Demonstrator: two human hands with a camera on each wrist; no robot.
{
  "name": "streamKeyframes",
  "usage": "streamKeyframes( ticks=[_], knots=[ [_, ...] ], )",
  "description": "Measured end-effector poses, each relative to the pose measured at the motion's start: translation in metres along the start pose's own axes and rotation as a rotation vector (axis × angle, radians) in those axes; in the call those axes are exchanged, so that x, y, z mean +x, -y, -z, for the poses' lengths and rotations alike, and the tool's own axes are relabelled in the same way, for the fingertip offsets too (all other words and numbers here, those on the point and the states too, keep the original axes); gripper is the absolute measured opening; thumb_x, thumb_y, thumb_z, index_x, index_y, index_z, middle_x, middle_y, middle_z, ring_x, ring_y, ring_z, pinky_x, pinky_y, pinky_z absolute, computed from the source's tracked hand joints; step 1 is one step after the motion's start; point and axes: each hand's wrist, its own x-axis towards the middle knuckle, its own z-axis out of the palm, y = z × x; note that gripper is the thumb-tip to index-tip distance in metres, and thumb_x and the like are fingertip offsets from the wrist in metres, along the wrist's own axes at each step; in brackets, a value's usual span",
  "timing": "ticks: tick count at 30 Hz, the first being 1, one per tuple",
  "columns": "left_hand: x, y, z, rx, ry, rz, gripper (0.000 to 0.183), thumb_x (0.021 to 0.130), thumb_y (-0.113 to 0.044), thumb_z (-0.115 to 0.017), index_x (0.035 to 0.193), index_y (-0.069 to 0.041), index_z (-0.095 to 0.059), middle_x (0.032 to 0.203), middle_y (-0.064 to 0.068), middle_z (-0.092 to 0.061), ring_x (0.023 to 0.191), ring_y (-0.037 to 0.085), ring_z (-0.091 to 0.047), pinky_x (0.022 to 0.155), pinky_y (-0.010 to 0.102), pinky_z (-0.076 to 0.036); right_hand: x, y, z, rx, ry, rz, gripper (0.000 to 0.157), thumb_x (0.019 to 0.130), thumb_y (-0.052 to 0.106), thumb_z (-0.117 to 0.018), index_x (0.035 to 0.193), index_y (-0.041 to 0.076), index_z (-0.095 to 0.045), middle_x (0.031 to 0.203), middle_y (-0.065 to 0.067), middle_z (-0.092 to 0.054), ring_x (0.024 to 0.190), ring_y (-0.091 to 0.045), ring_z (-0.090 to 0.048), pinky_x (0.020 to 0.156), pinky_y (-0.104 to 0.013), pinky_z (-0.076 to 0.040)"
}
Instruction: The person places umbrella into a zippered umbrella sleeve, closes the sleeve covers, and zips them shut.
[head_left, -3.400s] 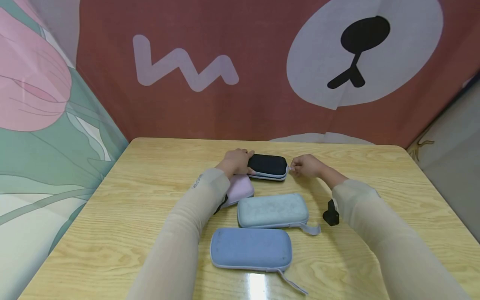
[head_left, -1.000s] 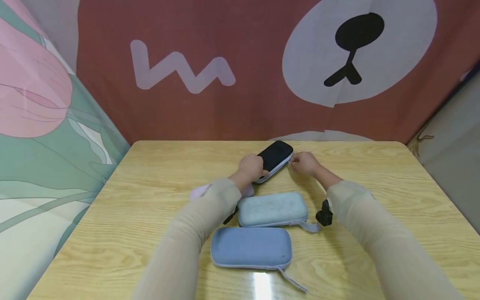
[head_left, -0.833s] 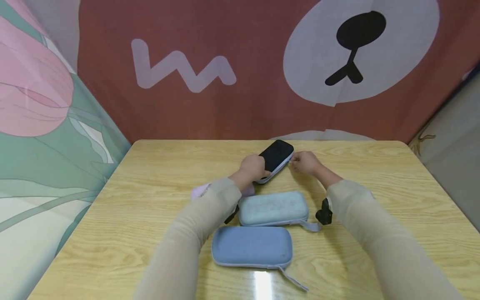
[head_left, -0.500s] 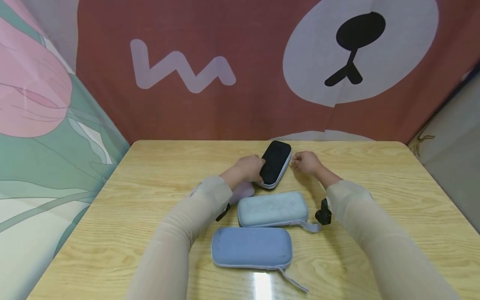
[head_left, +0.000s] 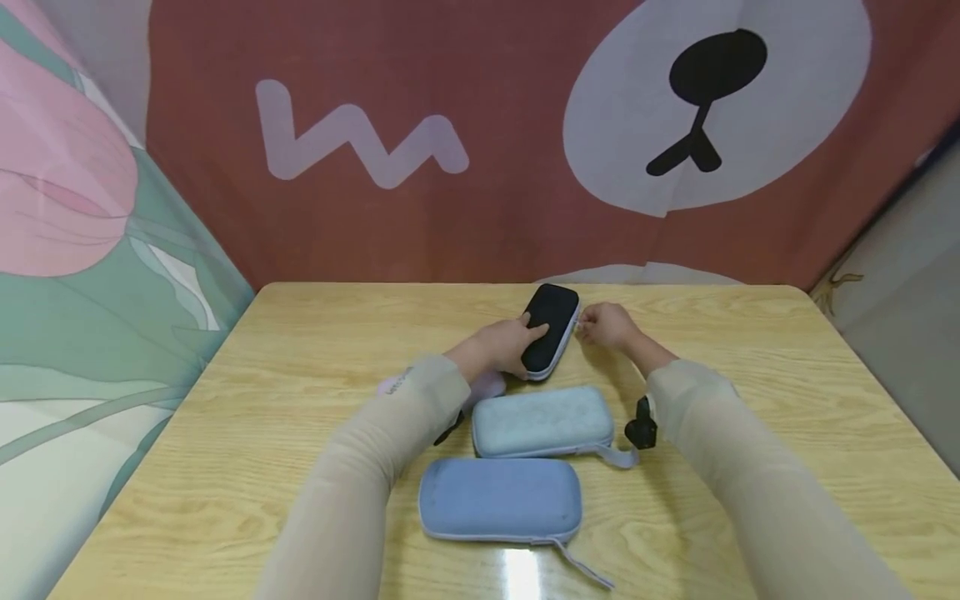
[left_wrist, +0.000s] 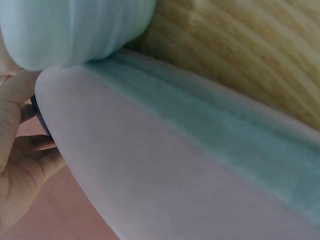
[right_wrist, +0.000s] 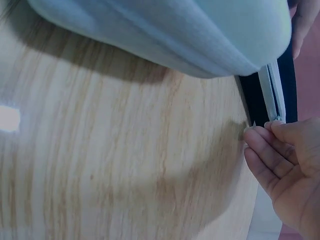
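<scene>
A black zippered case [head_left: 549,327] with a pale zipper band stands angled near the table's back edge. My left hand [head_left: 504,343] grips its near left side, thumb across the top. At its right side my right hand [head_left: 607,325] pinches the zipper pull [right_wrist: 278,120] between thumb and fingertip; the zipper band [right_wrist: 270,90] shows in the right wrist view. A lavender case [left_wrist: 150,140] lies under my left forearm, mostly hidden in the head view, and fills much of the left wrist view, where my left fingers [left_wrist: 37,150] reach the black case's dark edge.
A pale teal case [head_left: 543,422] with a strap lies nearer, and a blue case [head_left: 501,500] with a strap lies closest to me. All rest on the wooden table [head_left: 315,350]. A printed curtain [head_left: 375,225] hangs behind the back edge.
The black case has turned from lying crosswise to pointing away from me. My left hand has shifted its hold to the near left side, thumb now on top; my right hand stays at the zipper.
</scene>
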Motion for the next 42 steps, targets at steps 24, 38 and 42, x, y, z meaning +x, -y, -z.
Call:
streamKeyframes(
  ticks=[24, 38, 42],
  knots=[
    [0.012, -0.03, -0.004, 0.043, -0.175, 0.206, 0.084, 0.07, -0.046, -0.063, 0.13, 0.004, -0.032, 0.119, 0.02, -0.048, 0.11, 0.038, -0.041, 0.081, 0.034, -0.043, -0.023, 0.026, -0.003, 0.022, 0.12, 0.09, 0.014, 0.084, -0.001, -0.049, 0.075, -0.003, -0.06, 0.073, -0.01, -0.062, 0.067, -0.022, -0.06, 0.058, -0.028, -0.048],
    [0.018, -0.027, 0.004, 0.048, -0.062, 0.347, 0.092, 0.066, -0.061, -0.058, 0.138, -0.018, -0.021, 0.134, 0.016, -0.029, 0.116, 0.03, -0.033, 0.085, 0.034, -0.037, -0.028, 0.027, -0.004, -0.014, 0.181, 0.113, 0.013, 0.083, -0.004, -0.05, 0.075, -0.003, -0.06, 0.075, -0.012, -0.062, 0.068, -0.023, -0.061, 0.058, -0.027, -0.048],
    [0.021, -0.021, 0.004, -0.03, -0.016, 0.311, 0.091, 0.066, -0.061, -0.058, 0.139, -0.028, -0.015, 0.144, 0.004, -0.007, 0.124, 0.034, -0.016, 0.086, 0.04, -0.036, -0.03, 0.026, -0.003, -0.016, 0.189, 0.095, 0.014, 0.084, -0.004, -0.049, 0.076, -0.003, -0.059, 0.076, -0.012, -0.062, 0.069, -0.024, -0.061, 0.059, -0.028, -0.048]
  ],
)
